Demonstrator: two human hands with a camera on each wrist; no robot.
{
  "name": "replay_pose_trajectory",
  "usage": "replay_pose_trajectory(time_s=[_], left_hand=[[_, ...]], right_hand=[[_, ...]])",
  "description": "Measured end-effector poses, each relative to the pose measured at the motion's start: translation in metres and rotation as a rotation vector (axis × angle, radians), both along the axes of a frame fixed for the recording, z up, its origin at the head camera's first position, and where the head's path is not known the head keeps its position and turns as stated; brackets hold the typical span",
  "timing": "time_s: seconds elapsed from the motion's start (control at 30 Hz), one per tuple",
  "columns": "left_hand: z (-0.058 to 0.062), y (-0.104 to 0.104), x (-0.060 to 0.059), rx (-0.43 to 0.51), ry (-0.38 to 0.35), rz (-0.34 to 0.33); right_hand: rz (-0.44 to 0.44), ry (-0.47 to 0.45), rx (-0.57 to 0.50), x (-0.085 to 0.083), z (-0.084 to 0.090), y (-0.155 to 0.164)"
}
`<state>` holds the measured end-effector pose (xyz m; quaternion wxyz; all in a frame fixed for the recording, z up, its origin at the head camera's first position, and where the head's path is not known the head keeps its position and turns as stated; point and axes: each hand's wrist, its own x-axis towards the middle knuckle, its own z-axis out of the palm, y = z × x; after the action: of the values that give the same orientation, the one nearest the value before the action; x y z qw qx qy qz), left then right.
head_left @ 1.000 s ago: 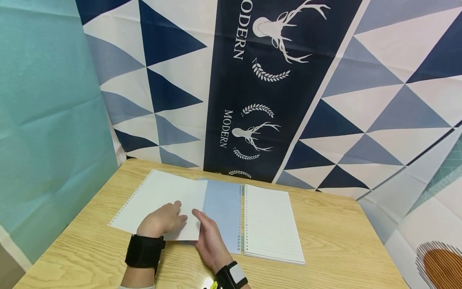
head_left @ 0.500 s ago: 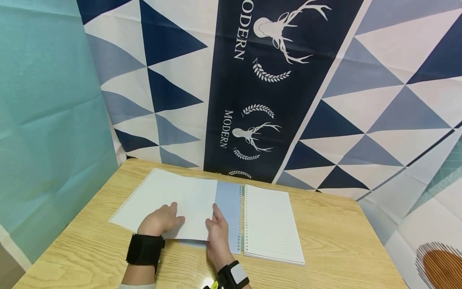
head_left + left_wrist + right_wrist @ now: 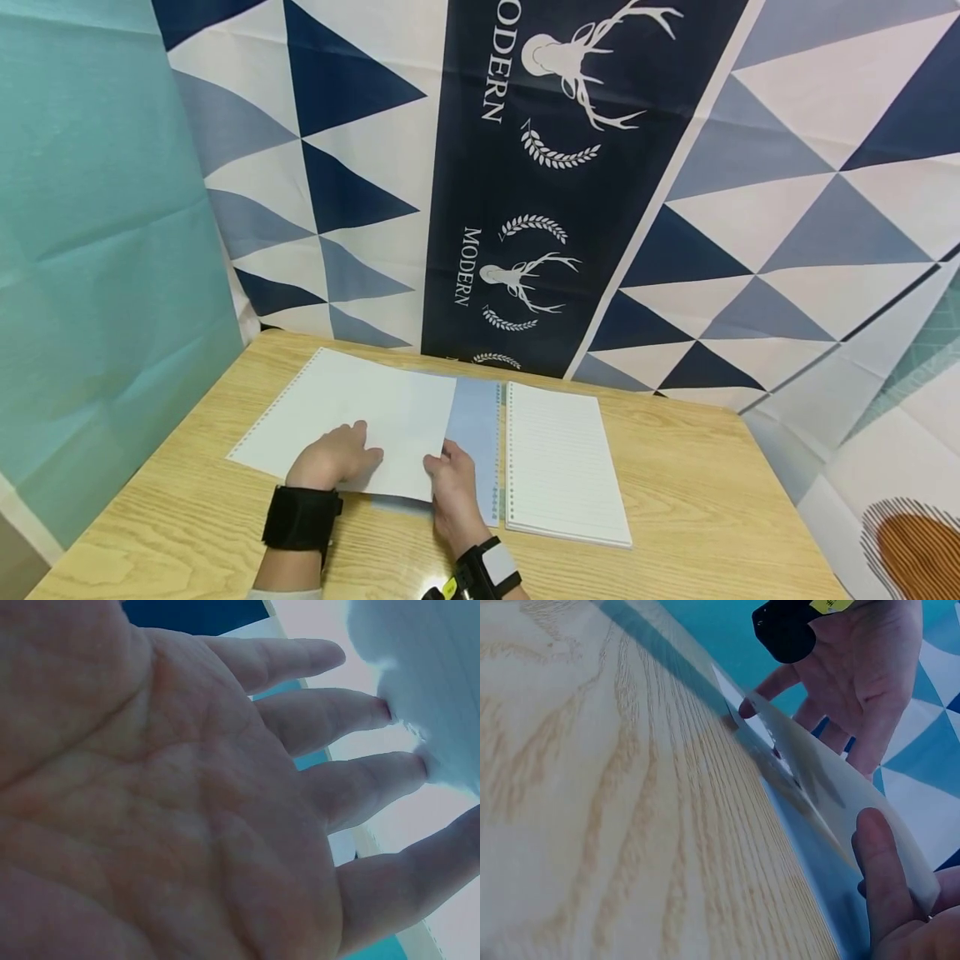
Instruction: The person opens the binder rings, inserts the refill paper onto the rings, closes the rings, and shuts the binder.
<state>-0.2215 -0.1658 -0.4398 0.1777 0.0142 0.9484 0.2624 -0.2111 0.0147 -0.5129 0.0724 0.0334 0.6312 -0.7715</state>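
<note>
Head view shows first the big patterned cloth [image 3: 570,192] with triangles and white deer prints hanging behind a wooden table [image 3: 697,508], and a plain teal cloth [image 3: 97,250] on the left side. On the table lies an open loose-leaf notebook: its blue cover [image 3: 474,433] lies flat in the middle, and the stack of lined pages [image 3: 562,462] lies just beside it on the right, with a row of small holes along the inner edge. A single white loose sheet [image 3: 352,417] lies on the left part of the table, and its right edge overlaps the blue cover.

The left hand [image 3: 333,457], with a black strap on the wrist, rests on the near part of this sheet. In the left wrist view the fingers [image 3: 352,720] are spread and nearly straight, and the tips touch the white paper. The right hand [image 3: 450,487] is at the near right corner of the sheet. In the right wrist view the corner is lifted a little from the table, and the thumb [image 3: 881,862] presses on it from above, so the hand pinches the paper corner. The other fingers are hidden under the sheet.
</note>
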Motion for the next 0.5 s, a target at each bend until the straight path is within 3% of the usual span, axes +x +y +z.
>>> replay_pose_trajectory(time_s=[0.27,0.5], left_hand=[[0.0009,0.0002,0.0001,0.002,0.002,0.025],[0.0007,0.0016,0.0004,-0.007,0.011,0.030]], right_hand=[[-0.036,-0.022,0.040,0.0009,0.0019,0.0001],[-0.001,-0.050,0.099,0.0008,0.0056,0.0071]])
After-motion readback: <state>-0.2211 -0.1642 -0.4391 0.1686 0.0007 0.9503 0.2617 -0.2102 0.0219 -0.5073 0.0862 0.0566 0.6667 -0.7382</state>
